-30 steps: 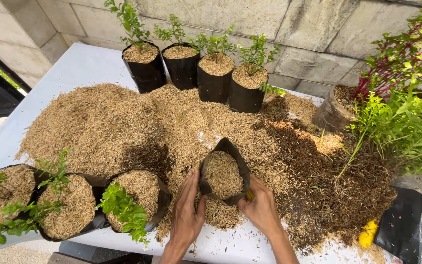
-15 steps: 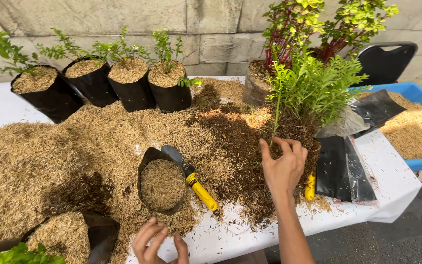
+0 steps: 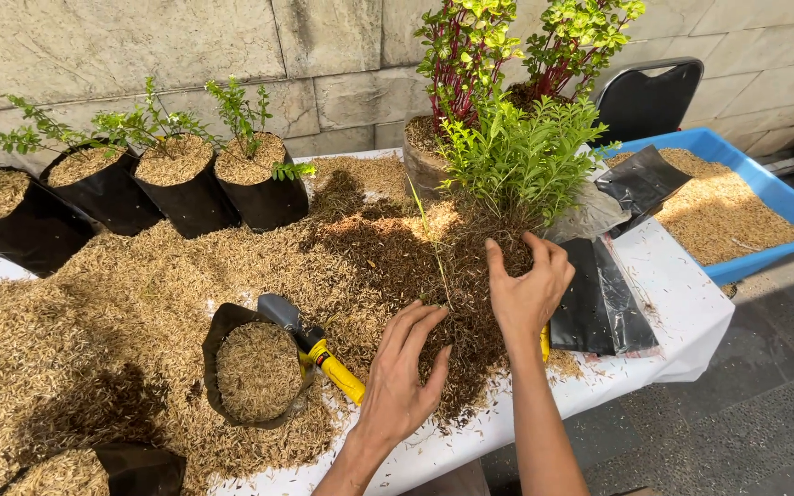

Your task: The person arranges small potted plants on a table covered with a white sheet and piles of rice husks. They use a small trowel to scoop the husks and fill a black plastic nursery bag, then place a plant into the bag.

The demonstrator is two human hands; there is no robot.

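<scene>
A: Now, hands first. Right hand (image 3: 527, 292)?

B: Raised over the dark soil heap (image 3: 457, 303), palm turned away from the camera. Fingers curl around the base of the green plant (image 3: 518, 156), at its root ball (image 3: 498, 241). Grip closed on the roots; the thumb side presses into the soil.

A: Left hand (image 3: 399, 377)?

B: Lower, just beside the right wrist. Fingers spread wide and slightly bent, tips on the near edge of the soil heap. It holds nothing.

A: Where does the plant stand?

B: Upright on the table (image 3: 682, 312), right of centre, its roots sunk in the soil. Behind it, a red-stemmed plant (image 3: 457, 55) against the stone wall (image 3: 232, 46).

A: Nearest things?

B: One open black bag (image 3: 255, 372), filled with rice husk, left of the left hand. A trowel (image 3: 310, 342) with a yellow handle lies touching that bag's rim, blade to the back, handle pointing at the left hand. Husk (image 3: 94, 303) covers most of the table's left part.

A: Farther off?

B: Four potted seedlings (image 3: 176, 174) in black bags in a row at the back left. Flat empty bags (image 3: 599, 303) right of the right hand. A blue tray (image 3: 783, 211) of husk off the table's right end, and a black chair (image 3: 645, 96) behind it.
</scene>
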